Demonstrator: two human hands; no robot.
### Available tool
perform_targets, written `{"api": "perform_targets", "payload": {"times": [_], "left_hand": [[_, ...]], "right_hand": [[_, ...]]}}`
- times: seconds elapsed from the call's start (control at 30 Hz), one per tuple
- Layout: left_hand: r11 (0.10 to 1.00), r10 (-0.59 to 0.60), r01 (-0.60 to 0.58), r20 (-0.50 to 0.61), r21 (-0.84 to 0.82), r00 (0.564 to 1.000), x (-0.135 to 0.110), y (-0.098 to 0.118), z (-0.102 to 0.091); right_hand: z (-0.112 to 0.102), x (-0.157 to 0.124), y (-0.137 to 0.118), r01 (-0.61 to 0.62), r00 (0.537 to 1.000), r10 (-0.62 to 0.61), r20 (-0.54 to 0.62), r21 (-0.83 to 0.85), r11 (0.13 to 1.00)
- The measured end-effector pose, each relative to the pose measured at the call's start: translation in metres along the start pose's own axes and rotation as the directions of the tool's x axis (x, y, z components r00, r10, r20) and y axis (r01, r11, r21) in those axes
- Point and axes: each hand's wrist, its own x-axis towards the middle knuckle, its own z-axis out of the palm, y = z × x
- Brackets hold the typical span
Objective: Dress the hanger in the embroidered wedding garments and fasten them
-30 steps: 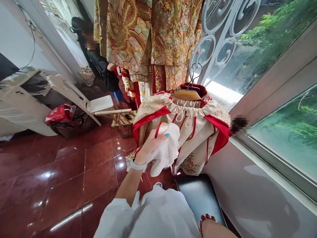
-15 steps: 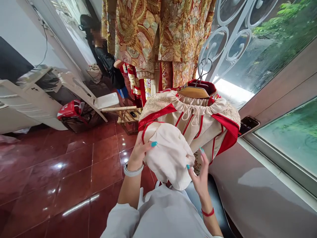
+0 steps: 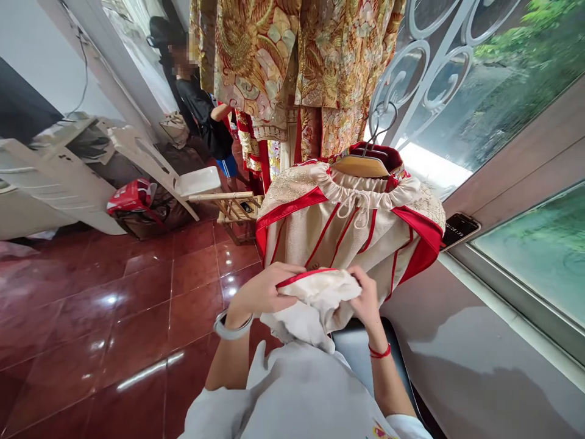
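Observation:
A cream garment with red trim (image 3: 347,225) hangs on a wooden hanger (image 3: 361,166) from the white window grille. Its lower hem (image 3: 315,299) is bunched up between my hands. My left hand (image 3: 262,291), with a white bracelet at the wrist, is closed on the left side of the hem. On the right side of the same fold, my right hand (image 3: 368,302), with a red cord at the wrist, is also closed. Both hands are held in front of my white top.
Gold embroidered robes (image 3: 292,61) hang behind. A phone (image 3: 459,228) lies on the window sill. A black seat (image 3: 361,353) is below my hands. Another person (image 3: 201,110) stands at the back by a white chair (image 3: 164,167), a red bag (image 3: 130,198) and a wooden stool (image 3: 233,207).
My right hand came up to the cloth. Both hands lowered and gathered the hem from a raised, spread bundle into a tighter fold.

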Motion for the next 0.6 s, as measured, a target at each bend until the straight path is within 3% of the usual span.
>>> {"api": "perform_targets", "payload": {"times": [0.07, 0.13, 0.23, 0.27, 0.33, 0.4, 0.47, 0.6], "left_hand": [[0.995, -0.07, 0.073, -0.042, 0.073, 0.997, -0.013, -0.013, 0.0], [0.987, -0.144, 0.148, -0.059, 0.06, 0.988, -0.023, -0.039, 0.013], [0.975, -0.22, 0.217, -0.066, -0.049, 0.973, -0.028, -0.099, 0.06], [0.968, -0.251, 0.245, -0.156, -0.055, 0.955, -0.028, -0.121, 0.08], [0.951, -0.309, 0.299, -0.358, -0.083, 0.881, -0.03, -0.163, 0.117], [0.942, -0.328, 0.312, -0.536, -0.122, 0.778, -0.036, -0.197, 0.143], [0.936, -0.336, 0.328, -0.593, -0.125, 0.732, -0.046, -0.222, 0.157], [0.874, -0.485, 0.386, -0.551, -0.294, 0.679, -0.062, -0.249, 0.165]], "right_hand": [[-0.009, -0.001, -0.017, 0.076, 0.936, -0.083, -0.343, -0.036, 0.996], [-0.013, -0.004, -0.036, 0.139, 0.843, -0.159, -0.515, -0.077, 0.987], [-0.011, -0.01, -0.058, 0.221, 0.787, -0.258, -0.56, -0.134, 0.966], [-0.009, -0.011, -0.062, 0.244, 0.781, -0.284, -0.556, -0.146, 0.959], [-0.006, -0.011, -0.065, 0.273, 0.771, -0.321, -0.55, -0.169, 0.947], [-0.007, -0.009, -0.064, 0.267, 0.762, -0.331, -0.556, -0.196, 0.944], [-0.01, -0.007, -0.063, 0.236, 0.738, -0.315, -0.597, -0.209, 0.949], [-0.018, -0.006, -0.065, 0.191, 0.671, -0.257, -0.695, -0.173, 0.966]]}}
